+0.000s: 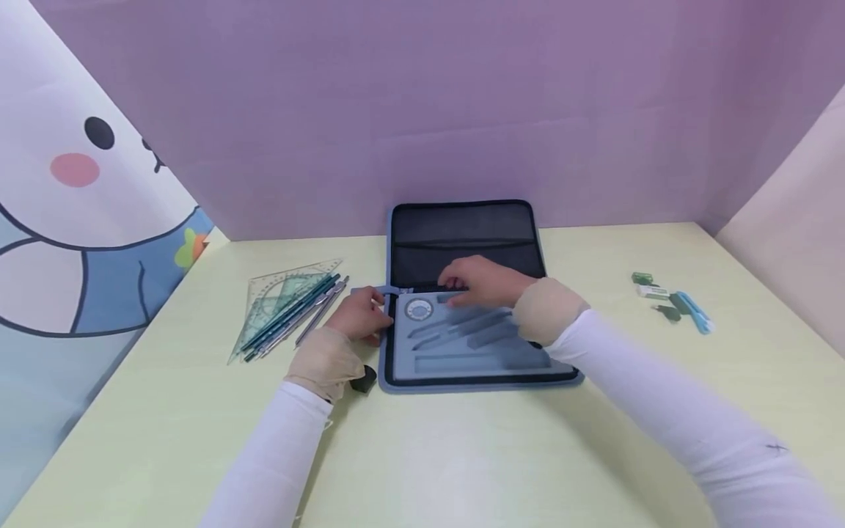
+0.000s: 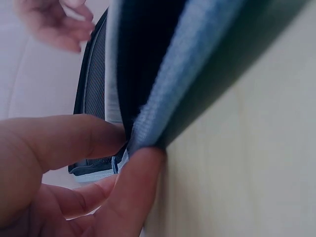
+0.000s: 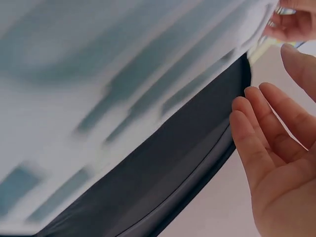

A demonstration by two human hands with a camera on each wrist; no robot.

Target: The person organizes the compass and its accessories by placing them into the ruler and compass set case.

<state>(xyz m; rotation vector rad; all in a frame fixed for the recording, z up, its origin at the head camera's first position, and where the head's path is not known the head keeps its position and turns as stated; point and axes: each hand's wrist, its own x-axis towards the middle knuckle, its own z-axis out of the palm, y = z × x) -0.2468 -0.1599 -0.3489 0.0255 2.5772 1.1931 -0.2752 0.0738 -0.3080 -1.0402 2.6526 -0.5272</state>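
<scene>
A blue zip case point(image 1: 478, 387) lies unfolded on the table, its dark lid with mesh pockets point(image 1: 462, 221) toward the wall. Its grey-blue insert tray point(image 1: 405, 359) has shaped recesses, and a round white dial point(image 1: 419, 309) sits at the tray's upper left. At the case's left side, my left hand point(image 1: 359, 314) pinches the blue fabric edge point(image 2: 170, 74) between thumb and finger. My right hand point(image 1: 485, 282) hovers over the fold between tray and lid, fingers loosely bent around nothing. In the right wrist view the right hand's fingers point(image 3: 269, 123) show apart and relaxed.
Left of the case lie transparent set squares point(image 1: 264, 293) with pencils point(image 1: 290, 315) and a metal compass point(image 1: 323, 308) on them. A small black block point(image 1: 364, 380) sits by my left wrist. To the right are a white eraser point(image 1: 653, 292), a green sharpener point(image 1: 642, 278) and a blue cutter point(image 1: 694, 312).
</scene>
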